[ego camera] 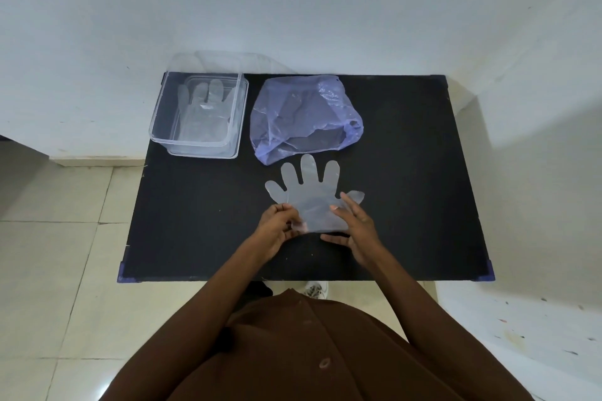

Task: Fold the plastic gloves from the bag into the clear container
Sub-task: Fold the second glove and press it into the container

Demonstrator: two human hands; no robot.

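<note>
A clear plastic glove [309,192] lies flat on the black table [195,221], fingers pointing away from me. My left hand [277,229] pinches the glove's cuff at its near left corner. My right hand [353,225] rests on the glove's right side with fingers spread, its thumb by the cuff edge. A clear container [156,133] stands at the table's far left with a glove [202,111] lying inside it. The bluish plastic bag [303,114] sits crumpled at the far middle, its mouth facing me.
The white wall runs right behind the table's far edge. Tiled floor lies to the left and right of the table. My brown shirt fills the bottom of the view.
</note>
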